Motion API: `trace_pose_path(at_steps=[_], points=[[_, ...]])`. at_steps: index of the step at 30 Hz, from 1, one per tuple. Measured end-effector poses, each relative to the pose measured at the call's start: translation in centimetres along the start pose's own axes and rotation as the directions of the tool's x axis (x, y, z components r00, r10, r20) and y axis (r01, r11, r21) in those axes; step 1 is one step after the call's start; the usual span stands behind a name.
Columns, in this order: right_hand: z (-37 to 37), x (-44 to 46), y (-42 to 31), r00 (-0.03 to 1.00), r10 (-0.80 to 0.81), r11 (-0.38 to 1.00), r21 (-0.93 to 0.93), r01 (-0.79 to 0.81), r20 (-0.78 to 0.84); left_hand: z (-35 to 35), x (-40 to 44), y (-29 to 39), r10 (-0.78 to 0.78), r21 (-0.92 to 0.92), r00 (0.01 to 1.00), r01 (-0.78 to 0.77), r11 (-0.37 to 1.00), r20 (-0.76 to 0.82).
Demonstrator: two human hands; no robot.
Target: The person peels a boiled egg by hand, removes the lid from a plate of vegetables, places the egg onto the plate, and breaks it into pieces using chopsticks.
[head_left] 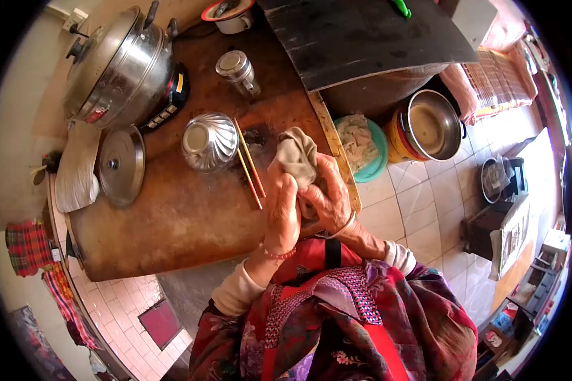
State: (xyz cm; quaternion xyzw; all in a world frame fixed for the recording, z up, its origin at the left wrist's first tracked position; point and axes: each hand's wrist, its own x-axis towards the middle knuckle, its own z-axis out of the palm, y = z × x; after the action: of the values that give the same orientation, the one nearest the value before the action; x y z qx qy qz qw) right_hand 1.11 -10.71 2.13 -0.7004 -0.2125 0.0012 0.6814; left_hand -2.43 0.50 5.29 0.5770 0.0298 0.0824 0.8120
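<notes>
A crumpled grey-beige cloth [297,154] is bunched up between my two hands, over the right edge of the brown wooden table [152,235]. My left hand [281,213] presses against its lower left side, with a red bead bracelet at the wrist. On the cloth's right, the fingers of my right hand [329,193] are curled round it; a metal bangle circles that wrist. Left of the hands lie two chopsticks [251,166] with red ends, beside an upturned ribbed metal bowl [210,142].
A large steamer pot [124,73] stands on a cooker [168,98], near a round lid [122,166]. Behind are a metal canister [238,72] and an enamel mug [234,24]. Right of the table are a green basin [376,166] and a steel pot [433,125].
</notes>
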Motion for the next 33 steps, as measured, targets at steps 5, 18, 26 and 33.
trace_pose_path(at_steps=[5,18,26,33], points=[[-1.2,0.8,1.8,0.794,0.508,0.212,0.845,-0.491,0.334,0.2,-0.8,1.9,0.004,-0.029,1.000,-0.004,1.000,-0.011],[-0.6,2.5,0.6,0.869,0.408,0.812,0.323,-0.486,0.280,-3.0,0.2,-2.1,-0.116,-0.240,0.970,0.063,0.969,-0.214],[-0.5,1.3,3.1,0.677,0.594,0.127,0.780,-0.613,0.435,-8.1,-2.2,-2.1,-0.353,-0.722,0.924,0.145,0.676,-0.145],[-0.6,1.7,6.5,0.809,0.587,0.770,0.306,-0.560,0.002,-13.8,-4.7,1.0,-0.321,-0.778,0.947,0.197,0.597,-0.006]])
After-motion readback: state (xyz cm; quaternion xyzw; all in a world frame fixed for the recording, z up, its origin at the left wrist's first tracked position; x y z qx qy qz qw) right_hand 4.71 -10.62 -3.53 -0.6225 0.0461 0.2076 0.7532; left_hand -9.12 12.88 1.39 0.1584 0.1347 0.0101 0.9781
